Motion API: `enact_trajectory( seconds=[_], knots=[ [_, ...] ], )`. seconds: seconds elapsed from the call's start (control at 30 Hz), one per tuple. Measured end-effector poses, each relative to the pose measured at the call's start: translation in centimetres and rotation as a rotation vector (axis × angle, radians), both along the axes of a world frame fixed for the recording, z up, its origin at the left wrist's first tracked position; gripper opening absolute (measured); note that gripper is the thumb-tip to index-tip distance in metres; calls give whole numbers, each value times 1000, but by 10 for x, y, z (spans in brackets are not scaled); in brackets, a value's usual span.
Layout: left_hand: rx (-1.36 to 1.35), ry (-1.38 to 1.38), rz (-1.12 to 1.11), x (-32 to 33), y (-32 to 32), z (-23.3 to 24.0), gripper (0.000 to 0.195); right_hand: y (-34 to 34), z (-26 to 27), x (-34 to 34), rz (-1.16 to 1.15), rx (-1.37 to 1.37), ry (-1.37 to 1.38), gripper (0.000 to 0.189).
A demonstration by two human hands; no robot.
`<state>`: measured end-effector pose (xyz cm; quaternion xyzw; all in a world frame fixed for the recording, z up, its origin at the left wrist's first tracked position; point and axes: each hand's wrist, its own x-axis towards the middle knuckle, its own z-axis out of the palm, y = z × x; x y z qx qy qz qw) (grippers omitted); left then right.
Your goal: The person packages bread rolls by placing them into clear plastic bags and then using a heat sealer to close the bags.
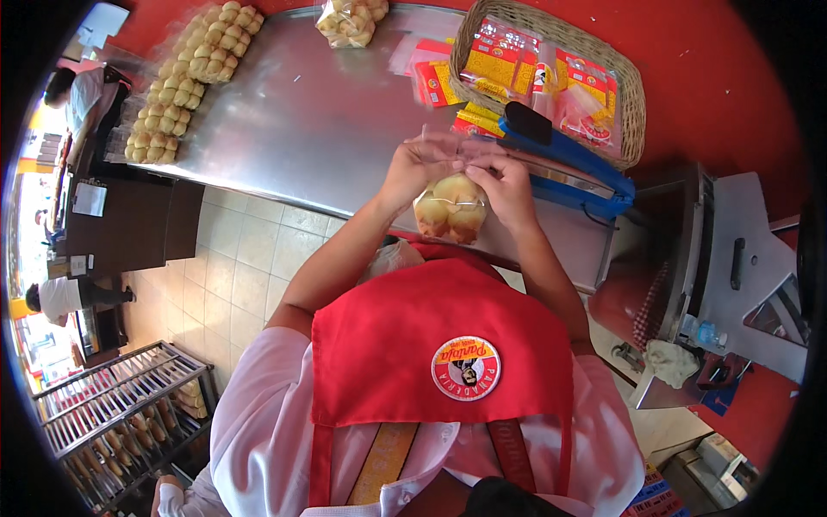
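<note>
A clear plastic bag of bread rolls hangs between my hands at the near edge of the steel table. The fingers of my left hand pinch the gathered mouth of the bag. From the other side my right hand grips the same mouth, the two thumbs almost meeting. Round golden rolls show through the film below my fingers. Just beyond my right hand lies a blue bag sealer with a black handle end, set at a slant.
A wicker basket holds printed red and yellow bags. More printed bags lie beside it. Bagged rolls line the table's left end, another bag the far edge. A bread rack and two people stand to the left.
</note>
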<state>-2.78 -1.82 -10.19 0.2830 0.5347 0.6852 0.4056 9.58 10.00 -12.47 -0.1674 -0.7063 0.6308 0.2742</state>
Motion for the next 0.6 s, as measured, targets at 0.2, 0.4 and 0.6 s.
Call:
enact_trajectory(
  seconds=[0.2, 0.4, 0.6],
  knots=[
    [-188, 758, 56, -21, -14, 14, 12, -13, 6, -5, -72, 49, 97, 10],
    [-119, 668, -269, -41, -14, 26, 18, -16, 5, -5, -80, 110, 75, 9],
    [-278, 603, -559, -67, -8, 67, 53, -24, 12, -10, -3, 105, 24, 10]
  ],
)
